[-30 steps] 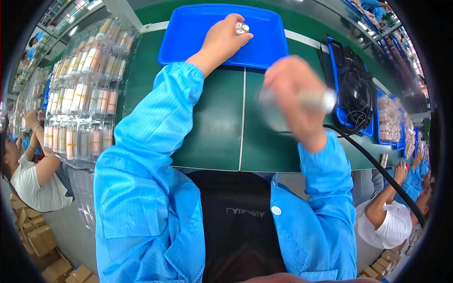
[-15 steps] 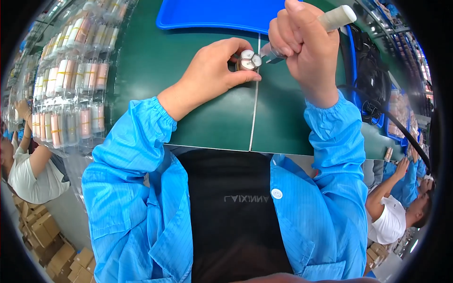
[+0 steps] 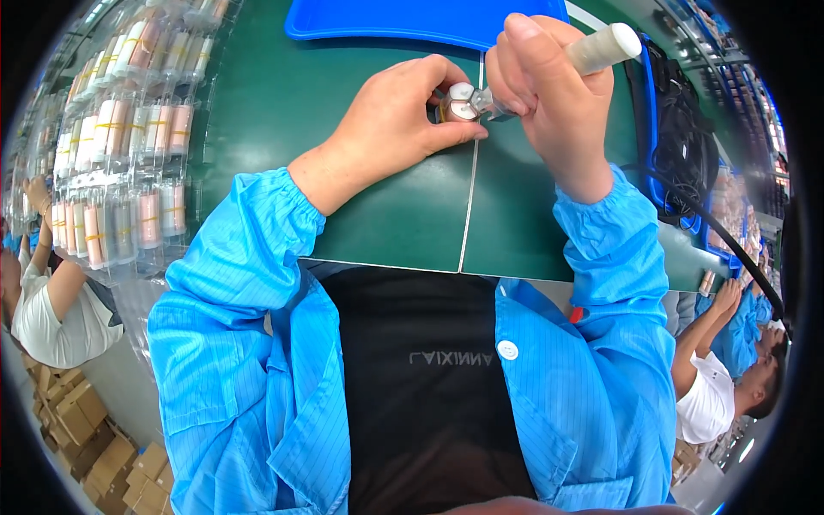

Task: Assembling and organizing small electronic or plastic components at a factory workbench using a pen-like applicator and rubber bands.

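now the gap between the two hands has closed: a second ago the left hand (image 3: 390, 120) was over the blue plastic tray (image 3: 386, 33), half a second ago it was nearer the body with a sliver of space beside it, and at present the clear, narrow lower end (image 3: 492, 104) of the right-hand tool reaches the bundle of white-ended tubes (image 3: 463, 101). bundle sits on the near side of the tray, above the pale seam (image 3: 469, 206) in the green tabletop (image 3: 386, 210), round ends facing up; whether its base touches the table cannot be told. left hand: pinching, thumb on the near side, fingers curled around the far side. right hand (image 3: 556, 99): fist closed about the pale rod-shaped tool (image 3: 602, 50), thumb high along it, blunt white end sticking out up and to the right. two tube ends show plainly; half a second ago three did, so the clear end probably covers part of the cluster. whether it lies over, around or just against the tubes is hidden. reading: approach over, contact stage of the work begun, left hand steadying, right hand doing the fine part.
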Available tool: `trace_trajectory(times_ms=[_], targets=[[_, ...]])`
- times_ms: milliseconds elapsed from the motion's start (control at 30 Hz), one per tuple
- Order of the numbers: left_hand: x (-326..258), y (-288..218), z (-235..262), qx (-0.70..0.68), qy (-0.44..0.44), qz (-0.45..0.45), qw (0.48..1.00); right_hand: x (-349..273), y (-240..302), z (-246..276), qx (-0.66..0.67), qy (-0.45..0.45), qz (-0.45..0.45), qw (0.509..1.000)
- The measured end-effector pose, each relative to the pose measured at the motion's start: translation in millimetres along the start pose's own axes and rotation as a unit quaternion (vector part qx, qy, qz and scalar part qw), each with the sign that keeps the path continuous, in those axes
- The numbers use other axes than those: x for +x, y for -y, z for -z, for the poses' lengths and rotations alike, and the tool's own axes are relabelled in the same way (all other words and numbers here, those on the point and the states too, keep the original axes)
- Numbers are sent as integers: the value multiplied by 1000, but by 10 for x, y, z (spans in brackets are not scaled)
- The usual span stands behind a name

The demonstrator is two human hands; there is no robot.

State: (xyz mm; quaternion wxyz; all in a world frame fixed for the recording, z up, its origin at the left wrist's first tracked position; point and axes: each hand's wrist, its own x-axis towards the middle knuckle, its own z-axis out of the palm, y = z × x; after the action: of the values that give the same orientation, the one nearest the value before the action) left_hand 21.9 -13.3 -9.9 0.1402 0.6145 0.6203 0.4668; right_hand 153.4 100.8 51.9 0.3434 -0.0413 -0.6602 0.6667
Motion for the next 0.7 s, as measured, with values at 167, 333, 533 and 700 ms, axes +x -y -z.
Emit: trace_trajectory(times_ms=[167, 333, 533, 700], targets=[[27, 41, 16, 14, 8, -38, 999, 40, -6, 71, 27, 2, 1, 1000], [-6, -13, -26, -76, -7, -58, 995, 347, -109, 196, 320, 85, 111, 937], [0, -60, 11, 0, 24, 16, 1000, 426, -360, 286, 390, 233, 199, 868], [-21, -62, 35, -4, 9, 12, 1000, 160, -36, 68, 222, 83, 84, 968]])
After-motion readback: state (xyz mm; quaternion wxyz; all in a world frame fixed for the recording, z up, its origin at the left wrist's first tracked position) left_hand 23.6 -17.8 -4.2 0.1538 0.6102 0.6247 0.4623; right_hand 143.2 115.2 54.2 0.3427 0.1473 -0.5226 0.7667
